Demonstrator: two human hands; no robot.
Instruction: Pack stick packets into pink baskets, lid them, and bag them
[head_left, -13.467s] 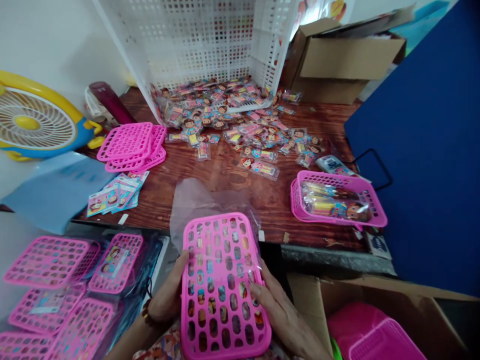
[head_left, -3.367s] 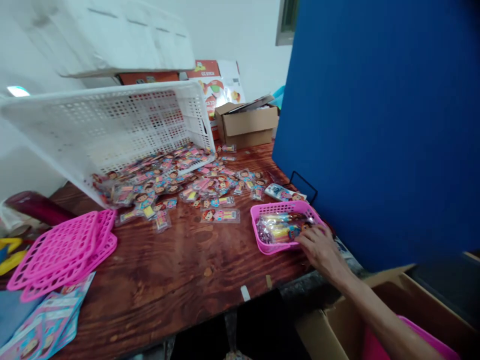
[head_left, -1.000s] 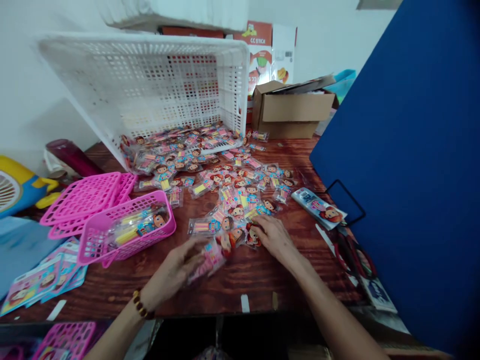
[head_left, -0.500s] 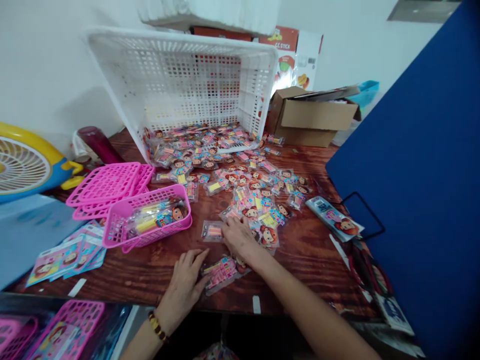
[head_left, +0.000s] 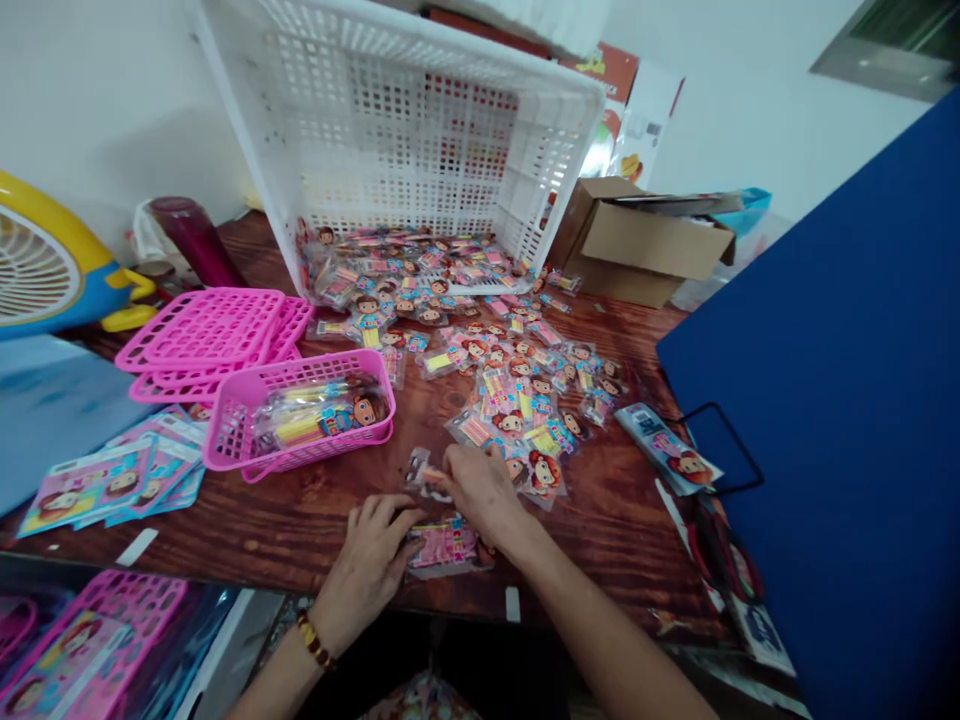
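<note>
My left hand [head_left: 369, 555], with a beaded bracelet at its wrist, is at the front of the table. Its thumb and forefinger close on the left end of a clear packet [head_left: 444, 545] with pink sticks and a printed card, lying flat. Just beyond, my right hand [head_left: 484, 495] pinches a small clear packet [head_left: 426, 474] of orange-pink sticks, its fingertips partly hidden. Past that hand spreads a heap of similar packets [head_left: 521, 400] with cartoon-face cards. Left of the heap, a pink basket [head_left: 232, 432] contains larger packets of yellow sticks.
Behind the heap a white crate [head_left: 266, 190] lies on its side, spilling packets. Pink lattice trays [head_left: 210, 325], printed cards [head_left: 97, 485] and a yellow-blue fan [head_left: 82, 260] stand left. Rightward are a cardboard box [head_left: 645, 255], a printed pouch [head_left: 667, 448], scissors [head_left: 724, 555] and a blue panel [head_left: 832, 380].
My right hand has closed on the small packet and tipped it up from the table. The pink packet has turned straighter beside my left hand. The camera view has shifted and tilted slightly.
</note>
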